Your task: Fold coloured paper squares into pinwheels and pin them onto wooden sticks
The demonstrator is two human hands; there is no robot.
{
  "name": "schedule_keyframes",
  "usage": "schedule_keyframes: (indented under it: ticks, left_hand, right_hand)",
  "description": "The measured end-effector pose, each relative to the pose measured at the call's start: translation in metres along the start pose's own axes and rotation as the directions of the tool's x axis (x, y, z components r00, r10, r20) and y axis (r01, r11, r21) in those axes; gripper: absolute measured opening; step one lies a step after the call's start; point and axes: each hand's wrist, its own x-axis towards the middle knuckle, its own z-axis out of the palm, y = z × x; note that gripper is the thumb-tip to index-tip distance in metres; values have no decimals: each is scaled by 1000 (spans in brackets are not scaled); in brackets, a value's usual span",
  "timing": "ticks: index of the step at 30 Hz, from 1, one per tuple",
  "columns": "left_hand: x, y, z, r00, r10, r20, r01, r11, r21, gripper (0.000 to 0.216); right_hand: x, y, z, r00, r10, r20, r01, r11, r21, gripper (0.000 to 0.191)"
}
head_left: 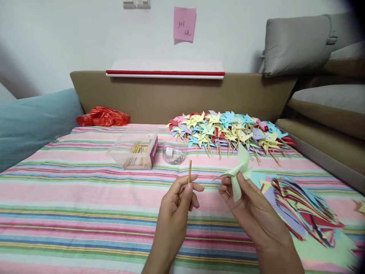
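Between the thumb and fingers of my left hand (179, 201) a short wooden stick (189, 170) stands nearly upright, its top end bare. My right hand (253, 207) pinches a pale green paper pinwheel (242, 165) at its centre, with the thumb on the front. The pinwheel's blades fan out above and below the fingers. Stick and pinwheel are apart. Beyond my left hand lies a clear plastic bag (174, 155) with small metal pieces inside. A clear plastic box (137, 152) holding several wooden sticks is to its left.
A heap of finished paper pinwheels (225, 131) lies at the back right. Cut coloured paper sheets (302, 207) are stacked right of my right hand. A red plastic bag (104, 117) sits at the back left. Cushions (327, 102) border the right side of the striped cloth (85, 213).
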Motion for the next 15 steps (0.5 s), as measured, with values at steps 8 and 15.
schedule_keyframes:
  ticks: [8,15]
  left_hand:
    - [-5,4,1,1000,-4,25,7,996,-94,35]
    - [-8,11,1,997,38,61,-30,992,-122,25]
  right_hand:
    - [-7,10,10,950,6,313,30,994,-108,18]
    - [-16,16,17,856,-192,479,292,946,-142,5]
